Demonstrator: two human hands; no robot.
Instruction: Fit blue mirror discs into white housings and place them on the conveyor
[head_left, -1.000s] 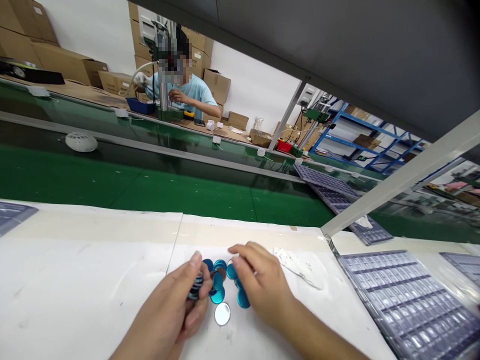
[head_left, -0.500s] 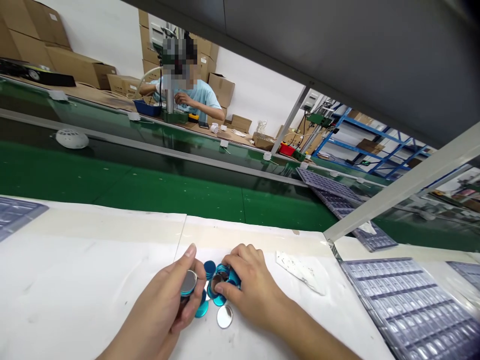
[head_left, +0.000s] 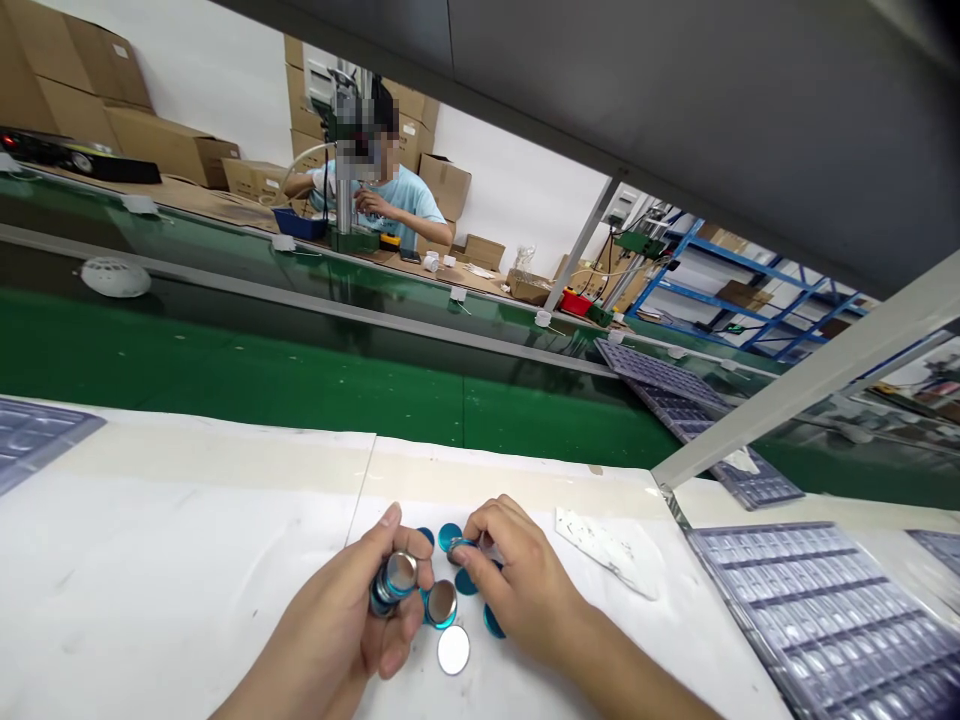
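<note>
Left hand: the left hand (head_left: 337, 620) is closed around a short stack of mirrored discs (head_left: 394, 585), held on edge between thumb and fingers; its fingers hide part of the stack, so the count cannot be told.

Right hand: the right hand (head_left: 525, 590) is curled, with thumb and fingertips pinching a single disc (head_left: 459, 546) that is mostly hidden.

Loose discs: about five loose discs (head_left: 441, 604) with blue rims lie on the white bench sheet (head_left: 225, 520) between and just below the hands. One nearest the person shows a bright silver face (head_left: 454, 650). Others sit partly under the right hand, so their exact number is hard to make out.

Right of the hands: a creased paper scrap (head_left: 606, 550) lies on the sheet, and a plastic tray of small cells (head_left: 817, 620) sits at near right, cut off by the frame.

Far side: a green conveyor belt (head_left: 300, 390) runs across the view. Beyond it, a co-worker (head_left: 397, 205) sits at a machine column (head_left: 343, 200), both hands apart from the person's own.
</note>
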